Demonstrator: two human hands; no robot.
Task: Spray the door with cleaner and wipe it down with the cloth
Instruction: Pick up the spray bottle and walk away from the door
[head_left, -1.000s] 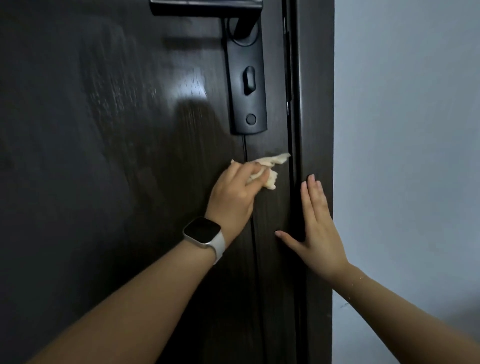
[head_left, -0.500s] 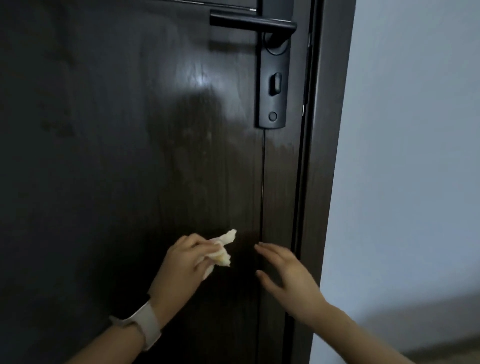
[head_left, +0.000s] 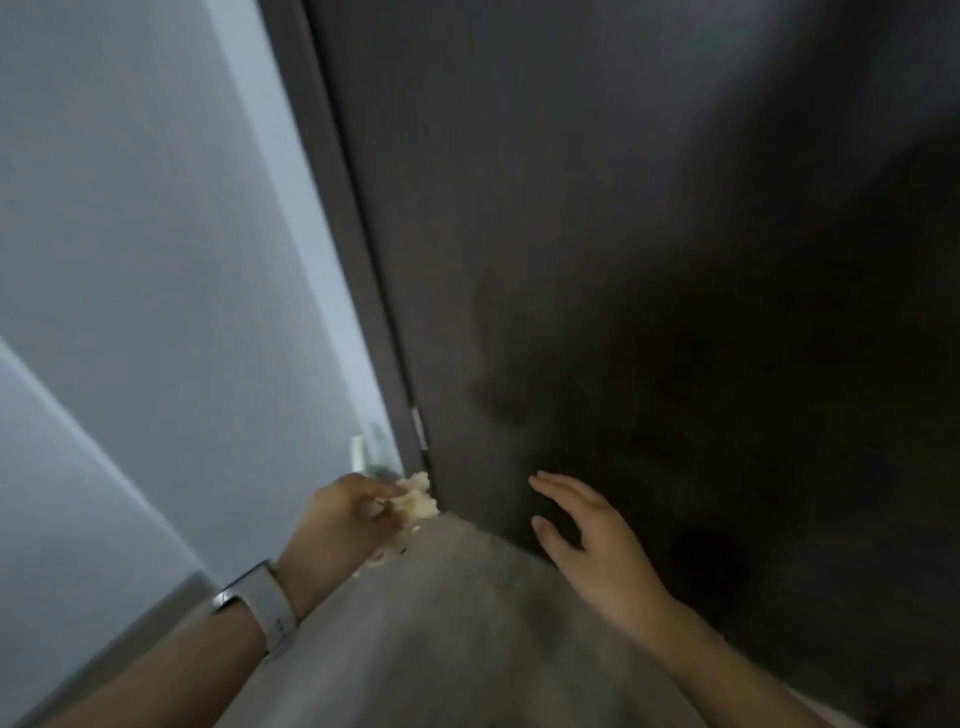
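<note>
STEP: I wipe dark wooden door (head_left: 649, 260) bottom corner | GRIP: left hand (head_left: 345, 519) pinches crumpled cream cloth (head_left: 418, 501); right hand (head_left: 587, 530) spread | ADVICE: press cloth flat, follow edge.

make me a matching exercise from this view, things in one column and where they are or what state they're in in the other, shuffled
Things:
1. crumpled cream cloth
2. right hand
3. white-strapped wristwatch
4. dark wooden door

Places or states:
A. worn on the left wrist
B. fills the upper right of the view
C. pinched in the left hand, at the door's bottom corner
D. fingers spread, holding nothing

Pairs: 1-C, 2-D, 3-A, 4-B
</note>
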